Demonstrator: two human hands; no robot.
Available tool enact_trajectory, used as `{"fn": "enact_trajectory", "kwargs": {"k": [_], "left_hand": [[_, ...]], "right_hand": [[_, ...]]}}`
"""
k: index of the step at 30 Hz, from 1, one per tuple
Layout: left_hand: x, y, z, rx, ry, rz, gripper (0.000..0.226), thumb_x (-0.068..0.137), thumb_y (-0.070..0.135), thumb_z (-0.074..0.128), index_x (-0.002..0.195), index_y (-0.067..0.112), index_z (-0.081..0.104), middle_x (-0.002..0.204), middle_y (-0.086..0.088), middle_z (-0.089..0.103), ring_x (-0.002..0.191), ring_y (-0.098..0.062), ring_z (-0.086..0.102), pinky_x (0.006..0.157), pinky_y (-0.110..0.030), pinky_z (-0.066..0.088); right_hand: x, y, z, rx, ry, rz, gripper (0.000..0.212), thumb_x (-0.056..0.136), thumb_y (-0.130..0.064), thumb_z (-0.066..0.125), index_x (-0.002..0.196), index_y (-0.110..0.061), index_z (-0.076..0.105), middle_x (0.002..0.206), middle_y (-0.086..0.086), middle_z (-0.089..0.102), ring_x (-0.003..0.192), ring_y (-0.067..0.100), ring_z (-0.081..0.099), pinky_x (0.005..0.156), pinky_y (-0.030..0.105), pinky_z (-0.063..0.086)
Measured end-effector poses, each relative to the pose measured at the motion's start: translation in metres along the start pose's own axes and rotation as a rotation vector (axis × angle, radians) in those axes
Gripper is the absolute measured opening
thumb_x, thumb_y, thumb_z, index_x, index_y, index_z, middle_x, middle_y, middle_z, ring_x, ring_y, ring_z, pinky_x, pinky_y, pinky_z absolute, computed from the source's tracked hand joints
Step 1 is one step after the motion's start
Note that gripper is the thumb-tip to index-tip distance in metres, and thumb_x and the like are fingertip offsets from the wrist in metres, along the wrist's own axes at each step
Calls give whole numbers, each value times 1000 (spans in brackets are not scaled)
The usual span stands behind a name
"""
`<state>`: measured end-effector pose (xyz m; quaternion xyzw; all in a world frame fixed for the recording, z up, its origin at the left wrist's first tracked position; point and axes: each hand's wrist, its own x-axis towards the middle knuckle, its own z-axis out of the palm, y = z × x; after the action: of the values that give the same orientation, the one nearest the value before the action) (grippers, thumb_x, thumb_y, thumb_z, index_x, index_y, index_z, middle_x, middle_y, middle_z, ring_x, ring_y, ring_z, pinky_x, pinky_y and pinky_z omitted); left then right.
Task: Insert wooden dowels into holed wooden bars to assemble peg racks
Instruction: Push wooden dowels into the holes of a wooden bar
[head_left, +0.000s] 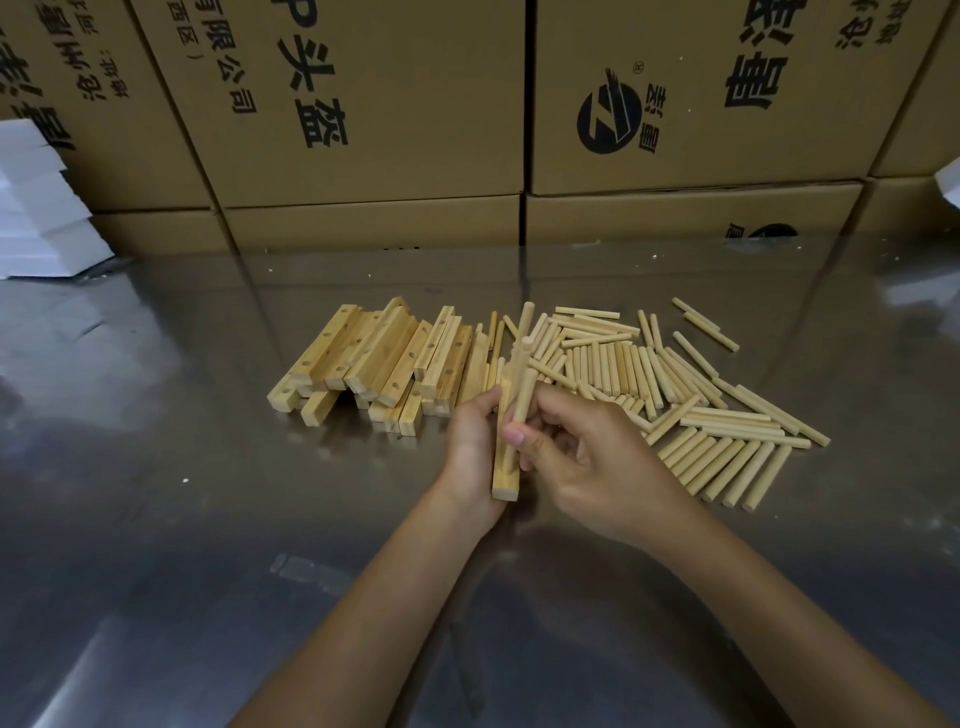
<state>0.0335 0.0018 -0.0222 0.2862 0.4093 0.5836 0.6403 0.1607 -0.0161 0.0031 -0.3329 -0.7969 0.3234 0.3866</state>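
My left hand (470, 452) grips a pale wooden bar (505, 475) that stands on end above the metal table (218, 519). Three dowels stick out of the bar toward the far side. My right hand (587, 462) pinches the nearest dowel (524, 395) between thumb and fingers, close to where it meets the bar. A heap of holed wooden bars (374, 364) lies to the left behind my hands. Several loose dowels (691, 415) are spread to the right.
Stacked cardboard boxes (363, 104) with black print form a wall along the table's far edge. White foam blocks (31, 208) sit at the far left, and a white corner (950, 182) shows at the far right.
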Motion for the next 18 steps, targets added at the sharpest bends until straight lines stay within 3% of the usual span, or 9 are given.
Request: {"fn": "enact_trajectory", "kwargs": {"k": [5, 12, 18], "left_hand": [[-3, 0, 3, -39, -14, -7, 71, 104, 20, 25, 41, 16, 59, 45, -3, 52, 40, -12, 56, 40, -18, 44], [-2, 1, 3, -26, 39, -24, 72, 105, 22, 27, 40, 15, 58, 43, -4, 50, 37, -13, 53, 39, -17, 43], [-6, 1, 1, -55, 40, -17, 72, 103, 28, 26, 43, 15, 63, 46, -3, 54, 41, -12, 58, 40, -18, 45]], "right_hand": [[-2, -1, 11, -100, 73, -3, 14, 91, -27, 68, 86, -15, 61, 70, -1, 61, 63, 15, 56, 60, 40, 48], [-2, -2, 20, -51, 174, 32, 25, 87, -27, 72, 78, -9, 58, 66, 6, 57, 60, 18, 50, 54, 32, 42], [-2, 1, 17, -26, 76, -7, 9, 93, -20, 64, 91, -11, 64, 74, 4, 61, 67, 19, 58, 63, 45, 47]]}}
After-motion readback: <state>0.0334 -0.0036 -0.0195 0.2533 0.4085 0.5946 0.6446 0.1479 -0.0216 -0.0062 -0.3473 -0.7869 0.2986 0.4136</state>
